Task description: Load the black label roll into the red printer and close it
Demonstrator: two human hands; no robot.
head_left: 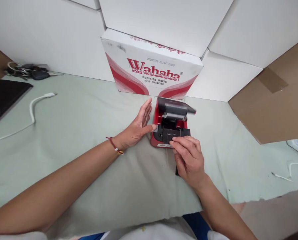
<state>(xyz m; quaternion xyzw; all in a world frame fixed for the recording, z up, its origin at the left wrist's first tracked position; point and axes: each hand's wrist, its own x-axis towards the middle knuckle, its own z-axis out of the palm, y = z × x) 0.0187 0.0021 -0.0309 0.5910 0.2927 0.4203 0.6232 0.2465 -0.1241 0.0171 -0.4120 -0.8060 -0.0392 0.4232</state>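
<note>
A small red label printer with a black lid stands on the cloth. Its lid is raised, and dark parts and a clear roller show inside. My left hand is beside its left wall, fingers stretched out, with the thumb tip touching the near left corner. My right hand is at the printer's front edge, fingers pressed together on a dark flat strip that lies across the front. A dark end shows below my right thumb; whether it belongs to the same strip I cannot tell.
A white and red Wahaha water box stands behind the printer against white boxes. To the left are keys, a black tablet-like slab and a white cable. A brown carton and another white cable are right.
</note>
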